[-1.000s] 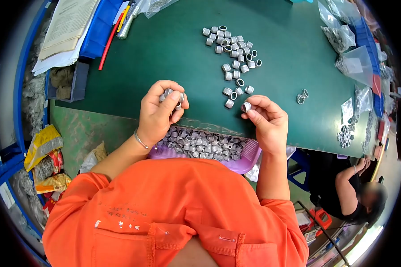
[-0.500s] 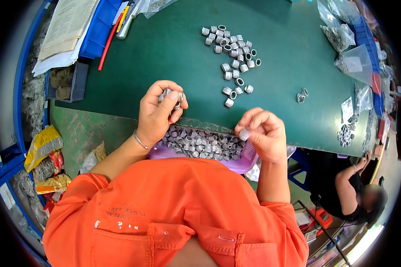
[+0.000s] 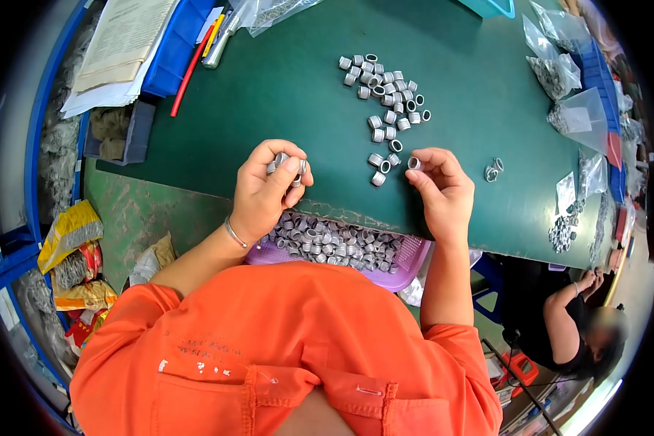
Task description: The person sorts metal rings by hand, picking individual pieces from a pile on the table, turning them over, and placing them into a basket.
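Several small grey metal rings [image 3: 282, 161] are bunched in my left hand [image 3: 265, 182], its fingers curled round them above the table's near edge. Between thumb and fingertips my right hand [image 3: 447, 189] pinches a single metal ring [image 3: 414, 163], its opening facing up toward me. Just left of that hand, a loose group of the same rings [image 3: 389, 94] lies scattered on the green tabletop [image 3: 269, 94]. Below the edge, in front of my body, a purple basket [image 3: 414, 265] holds a heap of rings [image 3: 334, 243].
Two or so rings [image 3: 493, 171] lie apart on the right. Clear bags of parts [image 3: 581, 116] line the right edge. At the left are a blue bin [image 3: 171, 73], papers [image 3: 120, 43] and a red pen [image 3: 189, 80]. A co-worker [image 3: 559, 312] sits at lower right.
My right hand has moved up and forward from the basket's edge to over the tabletop, still pinching a ring. My left hand keeps its bunch. The view has shifted slightly.
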### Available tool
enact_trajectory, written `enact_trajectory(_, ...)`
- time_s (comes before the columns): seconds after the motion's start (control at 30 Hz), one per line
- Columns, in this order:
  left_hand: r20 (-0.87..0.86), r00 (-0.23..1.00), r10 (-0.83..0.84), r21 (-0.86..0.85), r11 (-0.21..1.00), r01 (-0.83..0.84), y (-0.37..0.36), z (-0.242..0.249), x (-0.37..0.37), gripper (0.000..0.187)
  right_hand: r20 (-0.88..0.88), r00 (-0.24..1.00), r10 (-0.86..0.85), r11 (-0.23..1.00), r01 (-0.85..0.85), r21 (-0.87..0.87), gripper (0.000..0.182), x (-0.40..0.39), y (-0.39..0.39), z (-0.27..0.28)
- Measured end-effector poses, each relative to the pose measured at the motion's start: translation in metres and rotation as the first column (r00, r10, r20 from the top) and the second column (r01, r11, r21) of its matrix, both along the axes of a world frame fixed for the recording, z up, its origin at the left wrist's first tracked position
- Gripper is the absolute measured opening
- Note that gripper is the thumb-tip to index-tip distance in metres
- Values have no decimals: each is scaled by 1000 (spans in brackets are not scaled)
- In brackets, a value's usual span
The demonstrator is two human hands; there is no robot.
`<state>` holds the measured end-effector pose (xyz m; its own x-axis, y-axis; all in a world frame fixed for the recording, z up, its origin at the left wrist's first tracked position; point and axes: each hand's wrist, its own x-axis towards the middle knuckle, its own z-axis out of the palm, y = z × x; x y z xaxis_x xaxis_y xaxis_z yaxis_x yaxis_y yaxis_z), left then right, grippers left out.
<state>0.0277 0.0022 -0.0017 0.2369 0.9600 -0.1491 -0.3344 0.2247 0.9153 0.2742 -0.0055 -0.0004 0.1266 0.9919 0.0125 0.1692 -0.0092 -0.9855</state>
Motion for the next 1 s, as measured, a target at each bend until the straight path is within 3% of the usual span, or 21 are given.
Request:
enact_trajectory(0.03, 2, 1000, -1, 5, 1000, 1, 0, 0, 1, 11, -197, 980, -9, 996, -8, -87, 22, 0, -3, 2)
enact_trajectory(0.07, 6, 1000, -7, 1, 1000, 7, 0, 0, 2, 11, -193, 981, -15, 996, -3, -92, 22, 0, -6, 5)
enact_trajectory(0.13, 8, 1000, -9, 16, 1000, 9, 1, -1, 1, 11, -401, 916, 34, 990, -88, -115, 21, -1, -10, 9)
enact_trajectory(0.3, 31, 1000, 1, -9, 1000, 0, 1, -1, 1, 10, -513, 857, 48, 989, -113, -97, 24, -1, -17, 12)
enact_trajectory(0.37, 29, 1000, 4, -2, 1000, -4, 1, -1, 1, 10, -572, 809, 133, 986, -164, -4, 22, -1, -20, 13)
enact_trajectory(0.43, 20, 1000, 0, 0, 1000, 0, 1, 0, 1, 10, -374, 854, 362, 931, -350, 103, 22, 9, -22, 12)
enact_trajectory(0.5, 9, 1000, -3, 3, 1000, 3, 1, 0, 1, 11, -292, 867, 404, 910, -415, 26, 22, 10, -22, 18)
enact_trajectory(0.53, 4, 1000, -8, 3, 1000, 8, 1, 0, 1, 11, -65, 912, 405, 914, -401, 69, 23, 7, -20, 18)
enact_trajectory(0.57, -2, 1000, -13, 4, 1000, 13, 1, 0, 1, 11, 165, 912, 374, 911, -395, 116, 23, 5, -17, 17)
enact_trajectory(0.6, -2, 1000, -12, 5, 1000, 12, 1, 0, 1, 11, 312, 921, 234, 943, -293, 158, 23, -5, -13, 17)
enact_trajectory(0.7, -4, 1000, -8, 11, 1000, 9, 1, 0, 1, 11, 561, 827, 39, 955, -196, 222, 23, -19, 2, 8)
enact_trajectory(0.83, -1, 1000, -14, 6, 1000, 14, 1, -1, -1, 11, 550, 830, 96, 960, -224, 170, 21, -14, 1, 6)
enact_trajectory(0.9, 6, 1000, -18, 11, 1000, 18, 1, 0, 0, 11, 364, 927, 92, 990, -124, 67, 17, -12, -2, 11)
enact_trajectory(0.97, -3, 1000, -22, 4, 1000, 23, 2, 0, 0, 11, 311, 949, 57, 996, -75, 48, 21, -12, -6, 16)
enact_trajectory(1.0, 0, 1000, -25, 3, 1000, 25, 2, -1, 0, 11, 174, 983, 63, 996, -72, 46, 25, -10, -8, 14)
